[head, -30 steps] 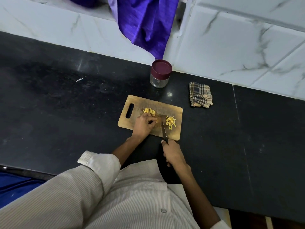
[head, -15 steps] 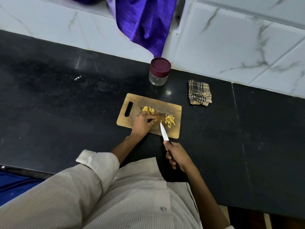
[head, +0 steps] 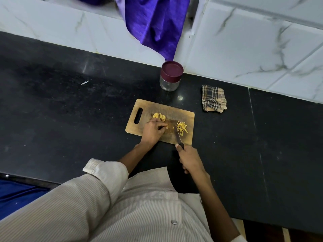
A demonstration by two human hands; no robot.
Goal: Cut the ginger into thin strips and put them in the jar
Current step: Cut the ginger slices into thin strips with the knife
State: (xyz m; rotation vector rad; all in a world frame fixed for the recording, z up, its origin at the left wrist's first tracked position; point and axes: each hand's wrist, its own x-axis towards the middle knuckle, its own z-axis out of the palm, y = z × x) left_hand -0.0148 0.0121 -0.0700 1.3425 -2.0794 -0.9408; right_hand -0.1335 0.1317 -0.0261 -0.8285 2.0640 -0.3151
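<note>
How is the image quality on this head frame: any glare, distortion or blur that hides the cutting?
Head view: wide-angle bending curves the counter edge and wall tiles; a small glare spot sits on the black counter beside the cutting board; lighting is dim and bluish. The knife and ginger strips are small but fairly sharp; what the left hand holds is too small to tell.

No readable text, label, brand or number shows on anything in view
</note>
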